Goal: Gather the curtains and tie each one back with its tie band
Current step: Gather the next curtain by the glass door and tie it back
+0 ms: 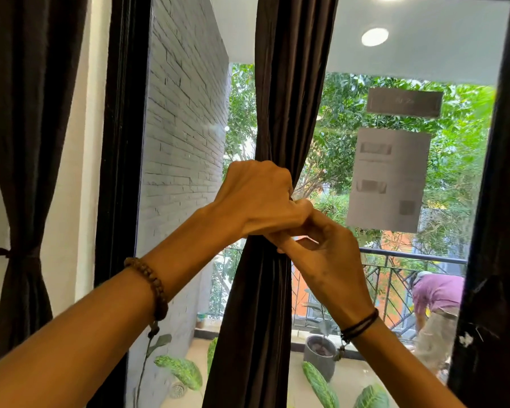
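A dark brown curtain hangs in front of the window glass, gathered into a narrow bundle at mid-height. My left hand is wrapped around the bundle at its narrowest point. My right hand is just below and to the right, fingers curled against the curtain, touching my left hand. The tie band there is hidden under my hands. A second dark curtain hangs at the far left, cinched by its tie band.
A black window frame stands left of the glass and another black upright at the right. Papers are stuck on the glass. Outside are a grey brick wall, a railing, potted plants and a bent-over person.
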`<act>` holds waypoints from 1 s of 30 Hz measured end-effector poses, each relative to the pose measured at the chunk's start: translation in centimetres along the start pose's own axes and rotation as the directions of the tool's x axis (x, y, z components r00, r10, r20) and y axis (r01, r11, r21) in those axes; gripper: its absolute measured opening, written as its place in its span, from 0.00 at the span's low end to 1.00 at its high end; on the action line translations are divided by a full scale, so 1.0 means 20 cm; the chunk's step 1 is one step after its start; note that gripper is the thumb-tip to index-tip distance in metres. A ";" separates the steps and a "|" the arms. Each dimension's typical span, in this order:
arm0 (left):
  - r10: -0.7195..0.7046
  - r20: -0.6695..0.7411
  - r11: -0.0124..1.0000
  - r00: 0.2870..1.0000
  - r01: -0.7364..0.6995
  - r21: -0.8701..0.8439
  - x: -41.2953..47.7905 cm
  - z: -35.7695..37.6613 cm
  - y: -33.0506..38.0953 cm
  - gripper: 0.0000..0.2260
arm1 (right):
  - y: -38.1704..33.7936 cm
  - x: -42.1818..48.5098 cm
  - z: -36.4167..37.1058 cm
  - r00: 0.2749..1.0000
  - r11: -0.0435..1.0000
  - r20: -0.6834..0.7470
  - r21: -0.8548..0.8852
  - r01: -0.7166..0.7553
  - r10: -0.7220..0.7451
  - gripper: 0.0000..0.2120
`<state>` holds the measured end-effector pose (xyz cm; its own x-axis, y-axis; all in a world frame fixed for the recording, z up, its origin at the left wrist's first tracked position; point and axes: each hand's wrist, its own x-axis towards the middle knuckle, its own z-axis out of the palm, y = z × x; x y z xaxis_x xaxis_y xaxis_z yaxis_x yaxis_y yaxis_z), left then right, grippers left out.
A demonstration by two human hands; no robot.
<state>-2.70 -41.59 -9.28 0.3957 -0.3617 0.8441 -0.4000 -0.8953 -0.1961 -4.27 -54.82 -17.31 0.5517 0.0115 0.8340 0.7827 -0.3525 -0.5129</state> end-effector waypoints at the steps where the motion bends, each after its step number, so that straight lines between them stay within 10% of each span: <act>1: -0.021 0.017 1.000 1.000 0.022 -0.014 0.01 0.00 0.00 0.21 | 0.00 0.00 0.01 1.000 1.000 0.003 0.014 -0.025 0.025 0.18; 8: -0.014 0.281 0.975 0.960 0.075 -0.208 0.04 -0.05 -0.07 0.20 | -0.03 0.01 0.03 0.983 0.979 -0.007 0.098 -0.181 0.182 0.20; 21: -0.060 0.134 0.960 0.989 0.095 -0.265 -0.09 -0.04 -0.07 0.11 | -0.08 -0.02 0.06 0.963 0.948 0.092 0.174 -0.268 0.255 0.08; 30: -0.261 0.003 0.480 0.965 0.132 -0.867 -0.23 0.05 -0.13 0.09 | -0.12 0.04 -0.03 0.949 0.943 0.201 0.179 -0.280 0.243 0.11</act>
<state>-2.62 -37.78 -13.25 0.4885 -0.1166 0.8647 -0.8568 -0.2518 0.4500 -5.80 -54.57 -15.22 0.7717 0.1131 0.6258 0.6356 -0.1686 -0.7533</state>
